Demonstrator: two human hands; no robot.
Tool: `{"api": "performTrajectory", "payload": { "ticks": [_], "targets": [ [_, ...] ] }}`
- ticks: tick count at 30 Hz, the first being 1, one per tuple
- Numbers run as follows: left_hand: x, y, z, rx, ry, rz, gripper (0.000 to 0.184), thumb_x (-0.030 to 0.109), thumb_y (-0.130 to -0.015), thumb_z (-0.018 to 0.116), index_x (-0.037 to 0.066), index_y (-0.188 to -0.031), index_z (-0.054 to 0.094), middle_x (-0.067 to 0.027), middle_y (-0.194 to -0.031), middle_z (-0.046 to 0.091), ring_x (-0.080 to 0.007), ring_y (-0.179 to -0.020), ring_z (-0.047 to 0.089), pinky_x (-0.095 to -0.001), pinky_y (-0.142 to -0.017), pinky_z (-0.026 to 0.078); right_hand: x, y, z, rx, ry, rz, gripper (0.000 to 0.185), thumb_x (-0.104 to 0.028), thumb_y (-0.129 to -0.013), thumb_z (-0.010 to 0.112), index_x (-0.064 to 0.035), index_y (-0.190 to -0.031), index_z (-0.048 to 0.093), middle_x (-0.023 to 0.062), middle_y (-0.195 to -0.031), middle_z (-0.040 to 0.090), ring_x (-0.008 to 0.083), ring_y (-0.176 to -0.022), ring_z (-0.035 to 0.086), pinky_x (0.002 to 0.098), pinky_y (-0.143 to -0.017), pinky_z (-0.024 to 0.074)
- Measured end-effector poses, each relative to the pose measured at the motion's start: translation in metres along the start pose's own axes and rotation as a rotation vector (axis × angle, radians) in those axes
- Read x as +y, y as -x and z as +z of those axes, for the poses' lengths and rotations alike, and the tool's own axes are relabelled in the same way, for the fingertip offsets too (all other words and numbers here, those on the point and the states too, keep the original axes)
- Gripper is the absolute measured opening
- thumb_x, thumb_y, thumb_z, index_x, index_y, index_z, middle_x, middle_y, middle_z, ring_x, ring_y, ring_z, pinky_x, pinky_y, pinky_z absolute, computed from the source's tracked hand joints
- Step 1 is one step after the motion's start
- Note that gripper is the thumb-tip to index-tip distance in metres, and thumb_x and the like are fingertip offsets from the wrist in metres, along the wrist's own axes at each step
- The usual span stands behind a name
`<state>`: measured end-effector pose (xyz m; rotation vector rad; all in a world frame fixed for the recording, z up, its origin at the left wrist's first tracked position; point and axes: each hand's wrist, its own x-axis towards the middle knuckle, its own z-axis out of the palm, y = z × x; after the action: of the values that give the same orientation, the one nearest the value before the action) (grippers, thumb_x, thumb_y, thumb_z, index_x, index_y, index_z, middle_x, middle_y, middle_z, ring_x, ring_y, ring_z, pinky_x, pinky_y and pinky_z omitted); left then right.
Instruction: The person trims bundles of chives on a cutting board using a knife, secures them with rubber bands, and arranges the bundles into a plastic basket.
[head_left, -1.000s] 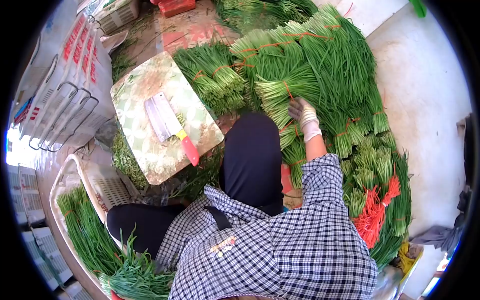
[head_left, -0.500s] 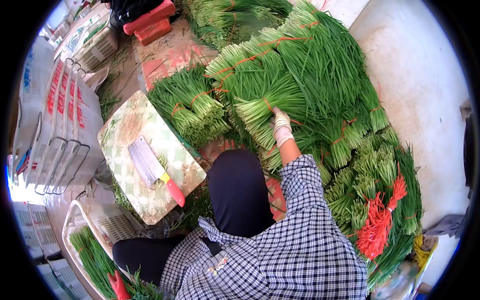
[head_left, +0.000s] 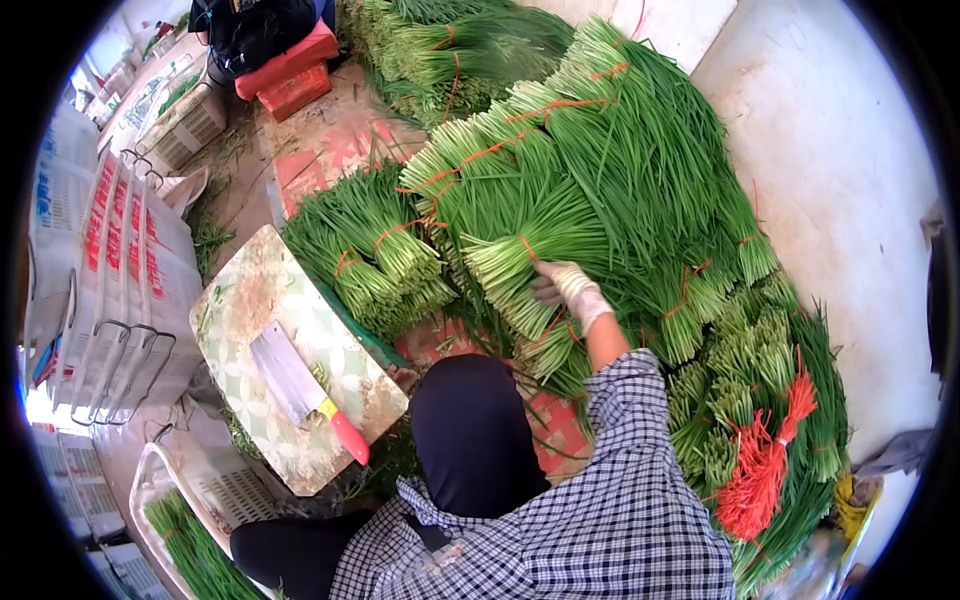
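My right hand (head_left: 568, 286), in a pale glove, reaches over the pile of chives. Its fingers are stretched out and apart, the fingertips beside the cut ends of a chive bundle (head_left: 545, 235) tied with an orange band. That bundle lies on top of other tied chives (head_left: 640, 150). Left of my knee, a cleaver (head_left: 290, 375) with a red and yellow handle rests on a soiled, green-patterned board (head_left: 240, 270). My left hand is out of view.
Two smaller chive bundles (head_left: 385, 265) lie by the board. A bunch of red ties (head_left: 755, 465) sits on the chives at right. Stacked white crates (head_left: 140, 270) stand at left, and a white basket (head_left: 150, 500) holds more chives. A white wall (head_left: 830, 200) borders the pile.
My right hand has eased off the top bundle, its fingers now spread beside it. A red-gloved hand seen at the lower left has gone out of view. The camera view has shifted slightly.
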<state>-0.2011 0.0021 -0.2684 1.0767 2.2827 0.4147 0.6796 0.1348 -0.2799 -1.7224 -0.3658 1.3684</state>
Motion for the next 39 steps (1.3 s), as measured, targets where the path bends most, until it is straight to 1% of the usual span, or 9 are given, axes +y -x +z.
{"api": "performTrajectory", "payload": {
  "ticks": [4,6,8,11,13,17,26,32,39],
  "targets": [
    [0.016,-0.008,0.013,-0.012,-0.004,0.006,0.050,0.025,-0.095,0.058,-0.003,-0.133,0.045,-0.0155,-0.114,0.063,-0.0214,-0.098,0.060,-0.0343,-0.085,0.047,-0.042,0.008,-0.049,0.241,0.103,-0.249,0.053,-0.026,-0.087,0.062,0.0012,-0.131,0.052,0.0149,-0.080,0.068,0.0208,-0.056,0.061,0.0324,-0.052,0.0515],
    [0.023,-0.008,0.017,-0.013,-0.006,0.005,0.049,0.025,-0.095,0.058,-0.003,-0.133,0.045,-0.0155,-0.114,0.063,-0.0214,-0.098,0.060,-0.0344,-0.085,0.047,-0.063,-0.008,-0.077,0.387,0.002,-0.383,0.052,-0.020,-0.086,0.064,0.0017,-0.132,0.051,0.0164,-0.095,0.069,0.0187,-0.066,0.063,0.0302,-0.056,0.0529],
    [0.029,-0.006,0.023,-0.011,-0.006,0.001,0.049,0.025,-0.095,0.058,-0.003,-0.133,0.045,-0.0155,-0.114,0.063,-0.0214,-0.098,0.061,-0.0344,-0.084,0.047,-0.079,-0.038,-0.109,0.485,0.034,-0.480,0.056,-0.021,-0.085,0.066,0.0008,-0.135,0.050,0.0204,-0.125,0.060,0.0250,-0.096,0.064,0.0319,-0.080,0.0534],
    [0.037,-0.006,0.029,-0.007,-0.010,-0.002,0.048,0.025,-0.095,0.058,-0.003,-0.132,0.046,-0.0155,-0.113,0.063,-0.0215,-0.097,0.061,-0.0344,-0.084,0.047,-0.109,-0.061,-0.128,0.646,0.328,-0.583,0.060,-0.027,-0.084,0.067,-0.0019,-0.136,0.050,0.0223,-0.125,0.060,0.0334,-0.108,0.061,0.0378,-0.094,0.0481],
    [0.042,-0.005,0.033,-0.001,-0.013,-0.010,0.048,0.025,-0.095,0.058,-0.003,-0.132,0.046,-0.0154,-0.113,0.063,-0.0215,-0.097,0.061,-0.0344,-0.084,0.047,-0.138,-0.068,-0.121,0.785,0.750,-0.416,0.069,-0.034,-0.081,0.069,-0.0049,-0.139,0.045,0.0220,-0.132,0.054,0.0380,-0.120,0.053,0.0420,-0.103,0.0412],
    [0.050,0.001,0.038,0.024,-0.012,-0.036,0.047,0.025,-0.095,0.058,-0.003,-0.131,0.046,-0.0154,-0.113,0.063,-0.0216,-0.097,0.061,-0.0345,-0.084,0.047,-0.184,-0.092,-0.084,0.886,1.163,-0.383,0.083,-0.036,-0.075,0.074,-0.0086,-0.142,0.034,0.0163,-0.144,0.041,0.0334,-0.131,0.042,0.0423,-0.107,0.0381],
    [0.069,0.023,0.039,0.080,-0.040,-0.155,0.045,0.024,-0.095,0.057,-0.003,-0.129,0.048,-0.0154,-0.112,0.064,-0.0218,-0.096,0.061,-0.0346,-0.084,0.048,-0.249,-0.213,-0.067,0.915,1.502,-0.639,0.095,-0.039,-0.065,0.081,-0.0083,-0.141,0.033,0.0153,-0.142,0.040,0.0328,-0.132,0.037,0.0473,-0.110,0.0310],
    [0.086,0.019,0.045,0.079,-0.065,-0.211,0.044,0.024,-0.095,0.057,-0.003,-0.128,0.049,-0.0154,-0.111,0.064,-0.0219,-0.095,0.061,-0.0347,-0.083,0.048,-0.246,-0.253,-0.064,0.868,1.633,-0.309,0.107,-0.049,-0.063,0.082,-0.0095,-0.146,0.027,0.0152,-0.146,0.036,0.0323,-0.137,0.032,0.0520,-0.112,0.0253],
    [0.096,0.012,0.056,0.067,-0.069,-0.226,0.042,0.024,-0.095,0.057,-0.003,-0.126,0.050,-0.0153,-0.110,0.064,-0.0221,-0.095,0.062,-0.0348,-0.083,0.048,-0.238,-0.257,-0.061,0.969,1.719,-0.393,0.099,-0.048,-0.066,0.081,-0.0084,-0.143,0.032,0.0135,-0.132,0.048,0.0309,-0.126,0.045,0.0519,-0.107,0.0316]
  ]
}}
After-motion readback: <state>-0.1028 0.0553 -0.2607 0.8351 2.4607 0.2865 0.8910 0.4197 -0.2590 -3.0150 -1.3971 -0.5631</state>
